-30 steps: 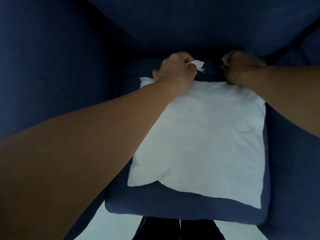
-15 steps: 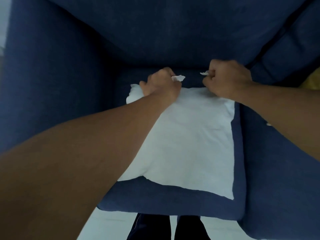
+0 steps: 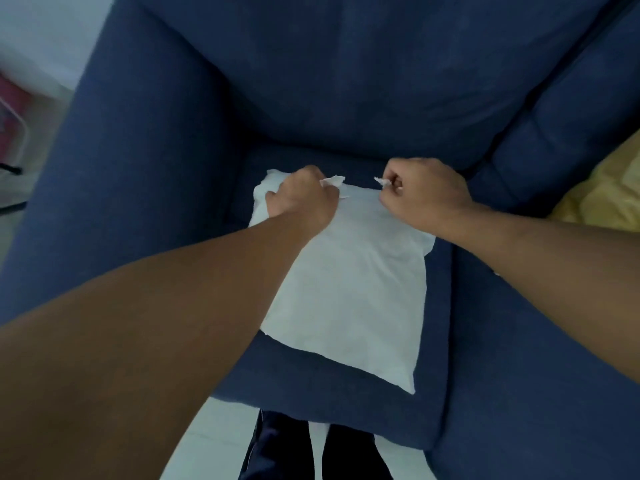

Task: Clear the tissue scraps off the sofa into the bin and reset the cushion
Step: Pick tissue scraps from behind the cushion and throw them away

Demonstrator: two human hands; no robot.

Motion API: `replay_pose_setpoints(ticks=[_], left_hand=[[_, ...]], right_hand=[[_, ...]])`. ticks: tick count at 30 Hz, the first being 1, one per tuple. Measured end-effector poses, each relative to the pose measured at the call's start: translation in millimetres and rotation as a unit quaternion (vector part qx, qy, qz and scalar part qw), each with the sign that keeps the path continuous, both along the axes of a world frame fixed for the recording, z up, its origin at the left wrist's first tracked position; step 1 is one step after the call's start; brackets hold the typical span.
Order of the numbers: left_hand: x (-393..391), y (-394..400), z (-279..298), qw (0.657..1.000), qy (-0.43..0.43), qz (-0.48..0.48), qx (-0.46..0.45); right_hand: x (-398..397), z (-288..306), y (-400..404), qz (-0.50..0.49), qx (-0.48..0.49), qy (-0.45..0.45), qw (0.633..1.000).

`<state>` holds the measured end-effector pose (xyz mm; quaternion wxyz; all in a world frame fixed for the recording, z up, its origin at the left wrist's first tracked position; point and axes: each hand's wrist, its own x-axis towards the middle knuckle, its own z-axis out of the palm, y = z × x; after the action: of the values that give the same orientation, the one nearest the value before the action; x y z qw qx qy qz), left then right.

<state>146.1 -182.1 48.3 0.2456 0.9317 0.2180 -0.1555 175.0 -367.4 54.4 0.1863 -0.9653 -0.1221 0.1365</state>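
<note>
Yellow cushion (image 3: 609, 199) cut off at right edge — pinkish object (image 3: 10, 109) blurred, perhaps furniture.

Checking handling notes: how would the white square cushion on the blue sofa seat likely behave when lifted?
The white square cushion probably flops: it looks thin and lies slack on the blue sofa seat. Likely light. Its fabric should bunch easily under the left hand.

Matt, woven navy cloth on the sofa (image 3: 145, 174); smooth white fabric on the cushion (image 3: 349, 292); thin, crumpled paper for the tissue scraps (image 3: 333, 181).
</note>
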Motion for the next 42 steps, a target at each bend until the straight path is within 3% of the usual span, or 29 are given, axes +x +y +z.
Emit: replay_pose_setpoints(ticks=[16,27,31,35,42], left_hand=[[-185,98,-20,0.981,0.003,0.171,-0.09],[-367,143,-64,0.956,0.053,0.272,-0.099],[-428,170,-74,0.924,0.071,0.357,-0.115],[-467,211,-76,0.866,0.076,0.465,-0.167],[-505,295,-85,0.816,0.026,0.54,-0.204]], right_hand=[[-73,9,123,0.214,-0.026,0.041,0.975],[-194,-9,230,0.401,-0.018,0.099,0.911],[-249,-22,249,0.435,-0.015,0.114,0.893],[-301,-31,269,0.447,-0.031,0.136,0.883],[-366,-49,308,0.457,-0.072,0.149,0.874]])
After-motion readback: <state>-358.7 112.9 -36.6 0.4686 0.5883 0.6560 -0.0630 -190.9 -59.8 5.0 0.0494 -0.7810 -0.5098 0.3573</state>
